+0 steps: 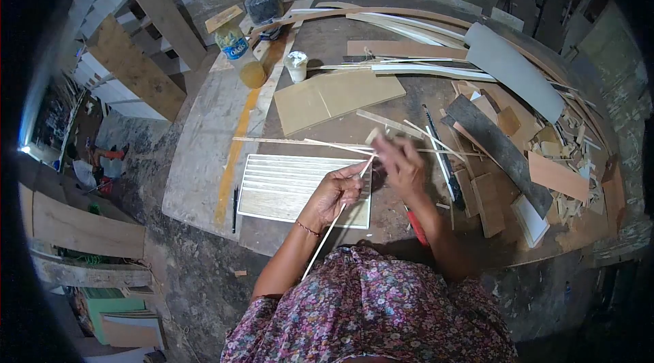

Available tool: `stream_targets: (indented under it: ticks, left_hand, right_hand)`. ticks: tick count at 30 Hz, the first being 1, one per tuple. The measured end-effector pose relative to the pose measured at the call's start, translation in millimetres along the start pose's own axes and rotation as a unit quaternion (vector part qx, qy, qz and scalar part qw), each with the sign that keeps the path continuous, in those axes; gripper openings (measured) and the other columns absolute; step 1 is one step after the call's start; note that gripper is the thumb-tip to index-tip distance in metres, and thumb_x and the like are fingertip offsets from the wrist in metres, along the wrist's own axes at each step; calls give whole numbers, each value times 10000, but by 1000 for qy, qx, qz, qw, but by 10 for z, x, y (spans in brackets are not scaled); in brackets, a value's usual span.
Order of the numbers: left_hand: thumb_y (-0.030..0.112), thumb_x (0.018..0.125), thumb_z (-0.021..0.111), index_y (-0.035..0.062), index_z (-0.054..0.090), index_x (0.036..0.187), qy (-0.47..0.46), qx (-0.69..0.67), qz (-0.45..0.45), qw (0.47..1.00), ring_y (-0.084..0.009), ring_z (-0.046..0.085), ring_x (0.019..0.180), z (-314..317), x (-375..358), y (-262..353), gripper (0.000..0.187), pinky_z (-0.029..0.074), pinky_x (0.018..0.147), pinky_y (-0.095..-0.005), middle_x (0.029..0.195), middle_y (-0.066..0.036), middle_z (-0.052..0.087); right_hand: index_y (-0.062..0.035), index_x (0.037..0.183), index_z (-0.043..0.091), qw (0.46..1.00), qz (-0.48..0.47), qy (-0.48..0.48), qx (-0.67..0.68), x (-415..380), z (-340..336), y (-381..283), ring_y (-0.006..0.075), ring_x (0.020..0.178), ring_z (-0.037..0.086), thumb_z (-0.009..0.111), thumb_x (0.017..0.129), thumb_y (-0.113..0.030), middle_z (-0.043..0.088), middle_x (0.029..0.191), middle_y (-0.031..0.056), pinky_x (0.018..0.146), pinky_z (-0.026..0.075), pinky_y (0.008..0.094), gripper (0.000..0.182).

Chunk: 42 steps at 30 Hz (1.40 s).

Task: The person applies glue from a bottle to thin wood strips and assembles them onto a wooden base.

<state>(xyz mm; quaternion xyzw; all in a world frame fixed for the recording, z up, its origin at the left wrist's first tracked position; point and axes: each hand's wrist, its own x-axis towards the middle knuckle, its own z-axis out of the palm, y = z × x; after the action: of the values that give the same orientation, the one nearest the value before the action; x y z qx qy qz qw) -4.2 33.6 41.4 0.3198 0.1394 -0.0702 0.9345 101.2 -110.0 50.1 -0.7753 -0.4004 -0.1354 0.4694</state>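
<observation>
My left hand (338, 192) is closed around a thin pale wood strip (330, 233), which slants from near my lap up toward my other hand. My right hand (403, 165), blurred by motion, is by the strip's upper end, its fingers closed on a small pale piece (372, 136) whose kind I cannot make out. Beneath and left of my left hand lies a light rectangular panel (279, 196) with a thin white border and several parallel strips across its upper part. Long thin strips (293, 141) lie just beyond the panel.
A brown board (334, 100), a white cup (297, 66) and a bottle of yellowish liquid (245, 63) stand or lie farther back. At right are a dark plank (501, 148), offcuts (569, 206) and a curved grey sheet (514, 70). A red-handled tool (415, 227) lies near my right forearm.
</observation>
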Motion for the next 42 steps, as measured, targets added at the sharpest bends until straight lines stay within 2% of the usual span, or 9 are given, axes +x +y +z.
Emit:
stream_targets:
  ticks: [8, 12, 15, 16, 18, 22, 29, 32, 42]
  left_hand:
    - [-59, 779, 469, -38, 434, 1172, 38, 61, 43, 996, -61, 365, 456, 3, -29, -13, 395, 291, 396, -169, 687, -60, 534]
    - [-34, 798, 464, -12, 480, 1138, 19, 150, 56, 987, -63, 368, 462, 8, -121, -48, 341, 287, 410, -170, 683, -55, 548]
    - [0, 820, 470, 13, 501, 1130, 28, 263, 116, 957, -63, 381, 481, -23, -127, -64, 312, 307, 440, -170, 688, -47, 562]
    - [9, 825, 472, 18, 502, 1132, 38, 300, 144, 942, -62, 389, 488, -41, -141, -82, 308, 317, 451, -169, 690, -42, 568]
    - [34, 839, 476, 27, 501, 1140, 50, 320, 148, 934, -58, 433, 527, -20, -180, -55, 302, 340, 486, -168, 705, -35, 580]
    - [39, 845, 475, 22, 485, 1154, 64, 364, 133, 920, -61, 478, 567, 22, -223, -42, 310, 362, 504, -173, 721, -32, 585]
    - [61, 838, 501, -17, 444, 1155, 121, 439, 269, 849, -82, 523, 605, -49, -25, -136, 332, 407, 534, -199, 754, -42, 591]
    - [61, 830, 515, -40, 469, 1100, 113, 372, 210, 897, -84, 518, 588, 225, -53, 46, 292, 420, 534, -206, 737, -55, 588]
    - [71, 810, 550, -34, 584, 851, 141, 402, 223, 877, -81, 515, 575, 190, -83, 54, 118, 444, 519, -225, 683, -63, 596]
  right_hand:
    - [-154, 1092, 568, 994, -90, -61, -24, -127, 15, -151, 256, 790, 558, 583, 759, -113, 540, 864, 107, 626, 460, 323, 335]
    - [-149, 1156, 519, 994, 56, 29, -88, 160, -34, 114, 236, 786, 554, 531, 811, -156, 525, 876, 107, 659, 465, 320, 345]
    - [-94, 1161, 487, 988, 47, 130, 72, 273, 113, 352, 137, 666, 529, 524, 837, -204, 541, 819, 35, 551, 448, 281, 344]
    - [-83, 1157, 473, 962, 139, 105, 212, 242, 107, 319, 120, 660, 520, 521, 840, -202, 538, 823, 25, 534, 440, 266, 341]
    - [-61, 1148, 445, 827, 306, 47, 469, 185, 112, 189, 86, 648, 501, 517, 847, -197, 531, 832, 6, 499, 426, 235, 338]
    - [-73, 1172, 403, 786, 314, 27, 532, 118, 228, 93, 83, 694, 524, 642, 732, -94, 517, 849, 3, 533, 447, 210, 501]
    - [-36, 1178, 395, 877, 213, 85, 421, 42, 412, -62, 81, 745, 524, 644, 686, -4, 521, 894, 25, 608, 460, 221, 552]
    - [-21, 1189, 385, 819, 286, 41, 497, 22, 360, -333, 87, 795, 519, 639, 693, 2, 526, 927, 36, 677, 448, 222, 559]
    - [-25, 1189, 401, 860, 251, 57, 440, -13, 366, -255, 90, 835, 498, 642, 697, 7, 519, 938, 22, 748, 418, 228, 549]
